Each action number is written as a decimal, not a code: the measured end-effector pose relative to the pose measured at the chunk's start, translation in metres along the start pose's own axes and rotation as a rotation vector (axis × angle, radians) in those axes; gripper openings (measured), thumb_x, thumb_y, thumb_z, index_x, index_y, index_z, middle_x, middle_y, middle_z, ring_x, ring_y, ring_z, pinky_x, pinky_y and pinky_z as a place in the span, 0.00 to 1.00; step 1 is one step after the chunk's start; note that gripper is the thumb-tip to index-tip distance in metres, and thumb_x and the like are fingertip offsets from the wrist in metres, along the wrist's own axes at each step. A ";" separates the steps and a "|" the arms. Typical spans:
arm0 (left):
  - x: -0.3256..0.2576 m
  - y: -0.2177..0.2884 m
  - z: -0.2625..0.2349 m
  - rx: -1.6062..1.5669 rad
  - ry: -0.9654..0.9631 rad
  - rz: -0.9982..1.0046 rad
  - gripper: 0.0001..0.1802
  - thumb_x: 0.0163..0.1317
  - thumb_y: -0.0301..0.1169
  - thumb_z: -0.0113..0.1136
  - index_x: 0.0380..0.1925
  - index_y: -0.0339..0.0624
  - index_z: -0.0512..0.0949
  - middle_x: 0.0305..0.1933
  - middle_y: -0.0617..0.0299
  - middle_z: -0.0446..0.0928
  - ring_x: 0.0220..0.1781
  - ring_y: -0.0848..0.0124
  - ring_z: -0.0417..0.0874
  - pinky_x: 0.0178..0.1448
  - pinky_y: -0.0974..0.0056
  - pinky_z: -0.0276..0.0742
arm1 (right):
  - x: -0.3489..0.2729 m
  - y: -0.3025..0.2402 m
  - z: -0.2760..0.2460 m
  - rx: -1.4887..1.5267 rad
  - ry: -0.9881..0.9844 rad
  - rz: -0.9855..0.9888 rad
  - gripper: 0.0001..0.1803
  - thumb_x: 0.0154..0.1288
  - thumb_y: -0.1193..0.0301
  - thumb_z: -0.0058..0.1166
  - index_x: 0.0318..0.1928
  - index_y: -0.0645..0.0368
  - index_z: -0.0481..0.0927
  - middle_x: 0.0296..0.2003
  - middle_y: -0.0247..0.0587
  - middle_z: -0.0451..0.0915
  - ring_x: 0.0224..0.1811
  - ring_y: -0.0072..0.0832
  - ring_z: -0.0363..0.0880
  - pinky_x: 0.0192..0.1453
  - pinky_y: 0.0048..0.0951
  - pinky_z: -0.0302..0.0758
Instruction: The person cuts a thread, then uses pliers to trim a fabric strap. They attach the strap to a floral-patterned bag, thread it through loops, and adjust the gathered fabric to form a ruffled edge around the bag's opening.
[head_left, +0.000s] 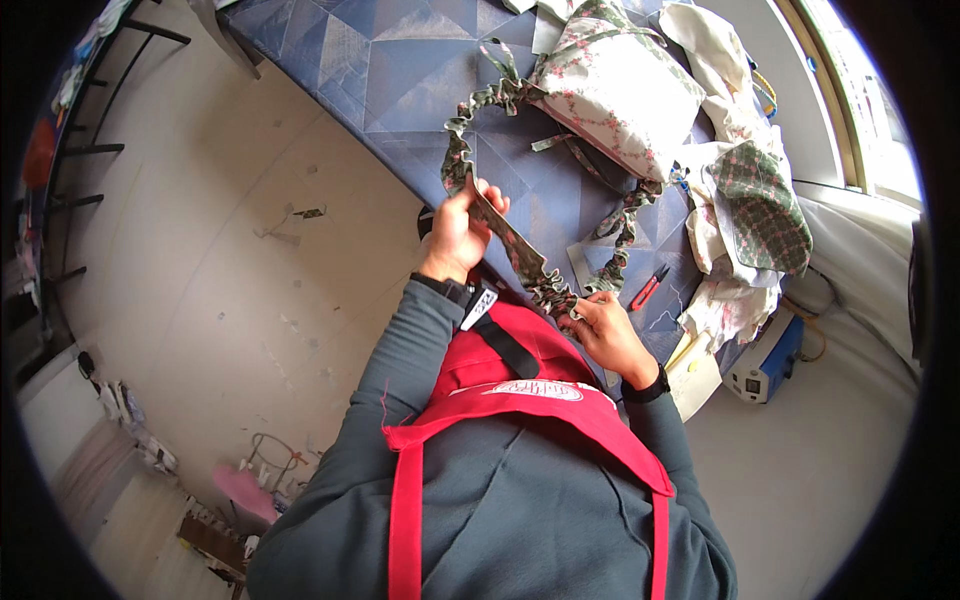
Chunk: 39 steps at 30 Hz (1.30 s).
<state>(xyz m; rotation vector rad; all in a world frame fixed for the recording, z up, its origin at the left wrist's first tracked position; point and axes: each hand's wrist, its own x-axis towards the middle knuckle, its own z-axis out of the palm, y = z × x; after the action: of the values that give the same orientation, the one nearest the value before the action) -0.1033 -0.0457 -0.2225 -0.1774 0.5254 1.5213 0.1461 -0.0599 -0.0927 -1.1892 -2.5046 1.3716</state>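
Observation:
A long strip of gathered, ruffled fabric, dark green with a small pink floral print, stretches between my hands. My left hand pinches it at the upper left, where the piece between the hands lies fairly flat. At the lower right my right hand grips the strip where it bunches into ruffles. From both hands the strip loops up to a white floral fabric piece with green trim, which lies on the table beyond my hands. Thin green ties hang off that piece.
The table has a blue geometric cover. Small red-handled thread snips lie right of my right hand. Folded green checked fabric and pale cloth scraps pile along the right edge. A blue and white box-shaped device stands beyond the table's corner.

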 end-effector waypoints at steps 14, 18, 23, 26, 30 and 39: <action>-0.015 0.012 0.025 -0.024 -0.204 -0.171 0.34 0.72 0.60 0.44 0.45 0.37 0.79 0.54 0.42 0.80 0.53 0.53 0.82 0.60 0.52 0.78 | 0.002 -0.006 -0.006 0.055 -0.009 -0.006 0.04 0.66 0.73 0.58 0.33 0.59 0.81 0.19 0.43 0.72 0.26 0.43 0.72 0.55 0.35 0.66; -0.033 -0.008 0.017 0.192 -0.212 -0.186 0.20 0.75 0.47 0.48 0.37 0.41 0.78 0.46 0.44 0.83 0.49 0.56 0.85 0.55 0.53 0.81 | 0.005 -0.008 -0.006 -0.016 -0.033 -0.014 0.02 0.65 0.76 0.56 0.35 0.59 0.81 0.19 0.43 0.73 0.26 0.42 0.72 0.56 0.35 0.66; -0.020 0.006 0.011 0.107 -0.068 -0.094 0.17 0.75 0.45 0.51 0.40 0.43 0.78 0.46 0.50 0.84 0.51 0.60 0.85 0.58 0.56 0.81 | 0.007 -0.007 -0.006 0.007 -0.014 -0.020 0.04 0.63 0.74 0.60 0.33 0.59 0.78 0.19 0.48 0.69 0.24 0.47 0.70 0.51 0.37 0.69; -0.036 -0.005 0.021 -0.012 -0.201 -0.188 0.17 0.73 0.43 0.53 0.49 0.42 0.78 0.51 0.50 0.82 0.54 0.61 0.83 0.63 0.54 0.78 | 0.006 -0.007 -0.007 -0.016 0.006 0.007 0.03 0.63 0.74 0.60 0.34 0.59 0.79 0.19 0.48 0.69 0.25 0.47 0.71 0.51 0.38 0.69; -0.064 -0.024 0.022 0.178 -0.253 -0.374 0.17 0.74 0.40 0.53 0.46 0.36 0.78 0.50 0.45 0.82 0.54 0.58 0.83 0.60 0.53 0.78 | 0.007 -0.009 -0.007 0.049 -0.052 -0.028 0.02 0.64 0.74 0.58 0.36 0.58 0.80 0.23 0.47 0.73 0.28 0.47 0.73 0.53 0.39 0.68; -0.048 0.003 0.014 0.132 -0.131 -0.103 0.22 0.75 0.50 0.47 0.33 0.44 0.76 0.43 0.47 0.84 0.46 0.58 0.85 0.54 0.54 0.81 | 0.012 -0.017 -0.010 0.006 -0.041 -0.071 0.03 0.66 0.72 0.58 0.35 0.57 0.79 0.22 0.45 0.74 0.28 0.45 0.74 0.54 0.38 0.68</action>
<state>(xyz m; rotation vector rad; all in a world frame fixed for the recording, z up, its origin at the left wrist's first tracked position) -0.1015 -0.0825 -0.1888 -0.0023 0.5028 1.3823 0.1314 -0.0509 -0.0782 -1.0706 -2.5420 1.3996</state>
